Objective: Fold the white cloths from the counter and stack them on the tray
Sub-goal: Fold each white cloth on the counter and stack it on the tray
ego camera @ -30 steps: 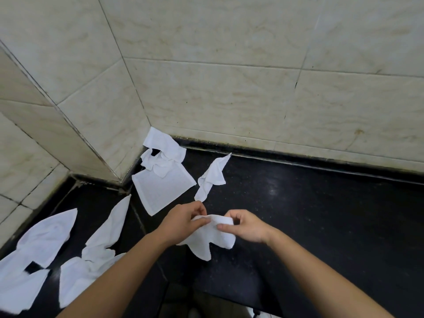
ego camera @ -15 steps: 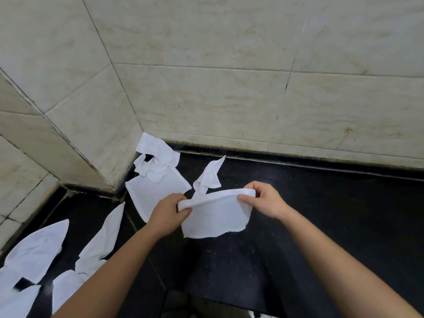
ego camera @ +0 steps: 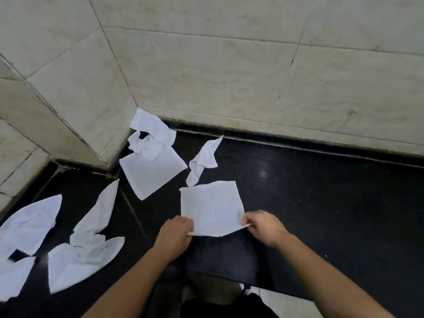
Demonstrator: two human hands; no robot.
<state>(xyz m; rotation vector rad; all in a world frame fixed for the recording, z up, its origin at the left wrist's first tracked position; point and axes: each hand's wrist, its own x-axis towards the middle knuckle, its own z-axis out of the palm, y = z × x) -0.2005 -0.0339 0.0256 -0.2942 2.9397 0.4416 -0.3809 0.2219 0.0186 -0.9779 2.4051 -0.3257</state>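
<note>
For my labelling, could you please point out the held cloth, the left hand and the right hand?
held cloth [ego camera: 211,207], head view, middle of its flat face
left hand [ego camera: 175,236], head view, back of the hand
right hand [ego camera: 266,227], head view, back of the hand

Both hands [ego camera: 221,230] pinch a spread cloth [ego camera: 211,208] on counter [ego camera: 321,203]

The left hand [ego camera: 175,237] and right hand [ego camera: 263,228] lead to bare forearms [ego camera: 128,283], and a black garment [ego camera: 229,306], perhaps shorts, shows below them.
</note>
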